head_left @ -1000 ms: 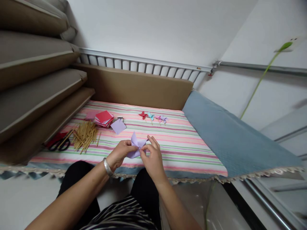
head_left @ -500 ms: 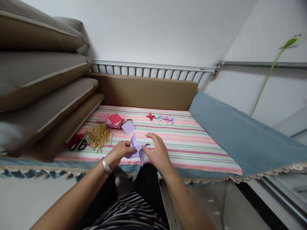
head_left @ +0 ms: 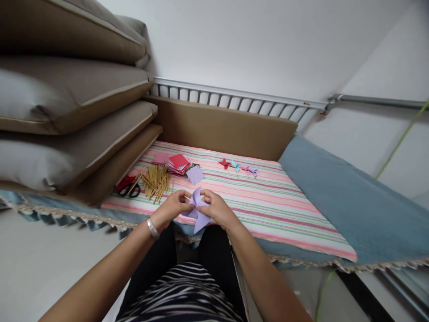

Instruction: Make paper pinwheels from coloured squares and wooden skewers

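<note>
Between my two hands is a lilac paper pinwheel (head_left: pixel 200 220), held above the front edge of the striped cloth. My left hand (head_left: pixel 174 206) pinches its left side with thumb and fingers. My right hand (head_left: pixel 216 208) grips it from the right, thumb near the middle. One blade points up and another points down towards my lap. Just beyond lies a flat lilac paper square (head_left: pixel 195 175) with cuts. To its left sit a stack of red and pink paper squares (head_left: pixel 178 163) and a heap of thin wooden sticks (head_left: pixel 157 182).
Black-handled scissors (head_left: pixel 130 189) lie left of the sticks. Several small finished pinwheels (head_left: pixel 235 166) rest farther back on the striped cloth (head_left: pixel 288 210). Stacked cushions (head_left: pixel 110 129) rise at the left; a brown padded board (head_left: pixel 221 127) stands against the rail.
My right hand has closed onto the lilac pinwheel, its raised fingers now curled at the paper. The pinwheel has turned a little. The camera view has shifted left.
</note>
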### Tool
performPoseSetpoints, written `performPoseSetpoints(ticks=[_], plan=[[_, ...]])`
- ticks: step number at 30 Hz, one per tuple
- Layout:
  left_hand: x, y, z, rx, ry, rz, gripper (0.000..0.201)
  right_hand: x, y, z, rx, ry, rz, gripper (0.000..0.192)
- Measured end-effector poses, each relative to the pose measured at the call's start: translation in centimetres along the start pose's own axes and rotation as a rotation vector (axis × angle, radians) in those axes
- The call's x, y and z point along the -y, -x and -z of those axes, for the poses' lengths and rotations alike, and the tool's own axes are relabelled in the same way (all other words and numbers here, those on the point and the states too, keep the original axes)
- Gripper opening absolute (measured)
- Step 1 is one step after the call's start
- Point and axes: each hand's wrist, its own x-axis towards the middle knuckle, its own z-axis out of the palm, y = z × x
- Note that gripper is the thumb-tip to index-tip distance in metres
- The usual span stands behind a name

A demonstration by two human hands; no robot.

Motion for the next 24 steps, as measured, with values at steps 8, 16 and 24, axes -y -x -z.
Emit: performPoseSetpoints(ticks=[8,16,24], plan=[[2.9,1.1,-2.3,-0.023,0.426,0.015,0.027,-0.9,0.3,-2.3,-0.308,-0.328,0.056,0.039],[2.4,0.6,-2.9,-0.163,0.434,0.008,0.022,-1.7,0.9,-2.4,-0.298,-0.301,0.05,0.04],[1.4,0.9,-1.8,-0.235,0.389,0.047,0.018,-2.8,6.6,-0.8,-0.439,0.623,0.61,0.034]])
